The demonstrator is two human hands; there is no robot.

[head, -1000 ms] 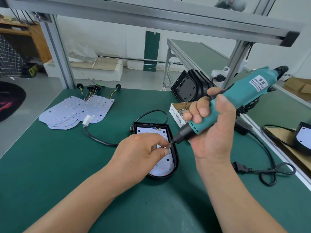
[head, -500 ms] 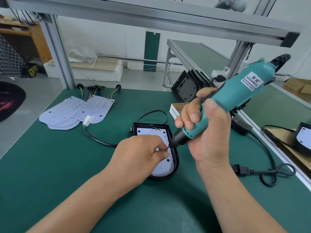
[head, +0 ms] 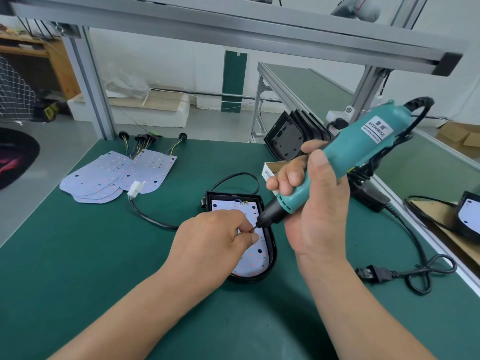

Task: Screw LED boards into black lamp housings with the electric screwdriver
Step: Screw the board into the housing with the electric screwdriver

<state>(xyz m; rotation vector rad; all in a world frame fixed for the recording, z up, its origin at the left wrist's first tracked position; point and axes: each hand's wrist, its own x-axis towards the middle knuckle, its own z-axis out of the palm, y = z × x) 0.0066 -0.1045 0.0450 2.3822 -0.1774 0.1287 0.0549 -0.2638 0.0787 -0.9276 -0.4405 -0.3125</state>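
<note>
A green mat (head: 78,255) covers the bench under an aluminium frame (head: 96,100), with grey floor and a white wall behind. At the far left of the mat lies a fanned stack of loose boards (head: 114,175), with wire tails at their far edge. A white connector (head: 136,189) rests against that stack, and its black cable (head: 150,218) curves right toward the housing (head: 272,255).

The left hand (head: 213,245) sits over the housing's near left part. Its fingers are curled, and thumb and forefinger pinch together at the tip of the bit (head: 256,226). Whether a screw sits between them is too small to tell. The housing lies flat in the middle of the mat, open side up, with the LED board (head: 255,258) seated inside it.

The screwdriver (head: 363,146) slants down from upper right, its bit over the board's right side; contact with the board cannot be made out. The right hand (head: 314,206) is wrapped around its lower barrel, thumb along the body.

Behind that hand a small box (head: 270,170) is partly hidden. Past it a row of empty housings (head: 288,139) stands on edge. A looped cord (head: 415,271) with a plug lies on the mat at right. At the far right edge a second lamp (head: 470,216) rests on cardboard.
</note>
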